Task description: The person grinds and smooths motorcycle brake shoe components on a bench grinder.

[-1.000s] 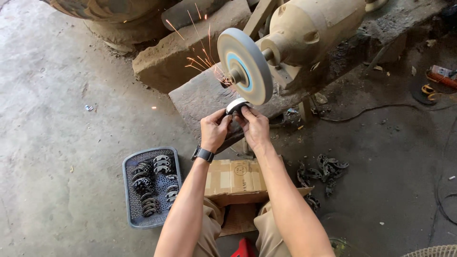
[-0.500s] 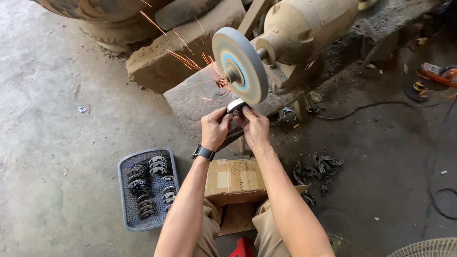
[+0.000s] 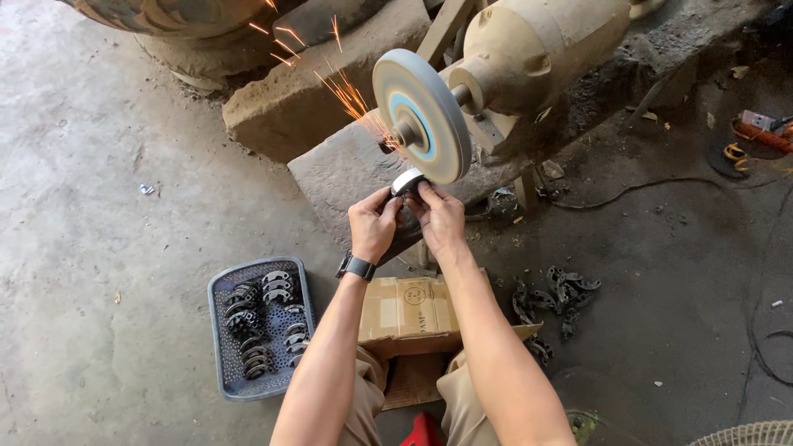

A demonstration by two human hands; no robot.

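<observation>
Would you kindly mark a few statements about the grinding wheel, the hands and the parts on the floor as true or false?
1. Both hands, left hand and right hand, hold the small metal ring against the grinding wheel. True.
2. No sparks leave the wheel. False: orange sparks fly up and to the left.
3. The grey basket on the floor holds metal parts. True.
4. The wristwatch is on the right wrist. False: it is on the left wrist.
5. The cardboard box lies beneath the forearms. True.
</observation>
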